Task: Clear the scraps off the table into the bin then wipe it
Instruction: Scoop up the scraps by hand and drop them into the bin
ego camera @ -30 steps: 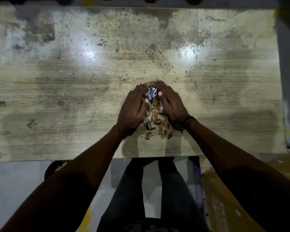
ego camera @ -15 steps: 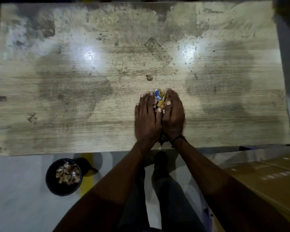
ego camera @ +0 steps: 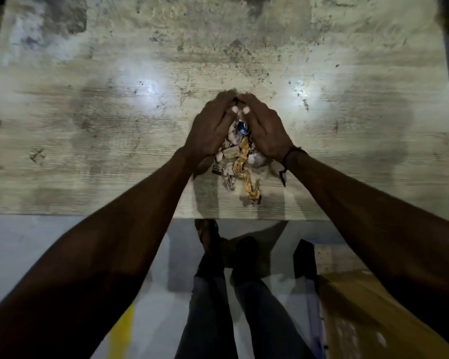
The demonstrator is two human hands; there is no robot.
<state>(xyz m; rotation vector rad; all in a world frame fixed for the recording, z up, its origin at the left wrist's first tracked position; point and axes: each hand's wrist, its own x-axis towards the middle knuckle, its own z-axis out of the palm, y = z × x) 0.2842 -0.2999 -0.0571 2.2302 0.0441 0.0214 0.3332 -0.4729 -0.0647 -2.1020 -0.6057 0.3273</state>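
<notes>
Yellow-brown scraps (ego camera: pixel 237 161) now trail out behind the re-spread hands (ego camera: pixel 237 125).

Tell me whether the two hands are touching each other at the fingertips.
Touching. The head view shows the left hand and right hand meeting fingertip to fingertip, cupped around the scraps.

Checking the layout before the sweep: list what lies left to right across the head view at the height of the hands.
Bare table → left hand → scraps heaped between the palms → right hand → dark wristband → bare table again.
</notes>
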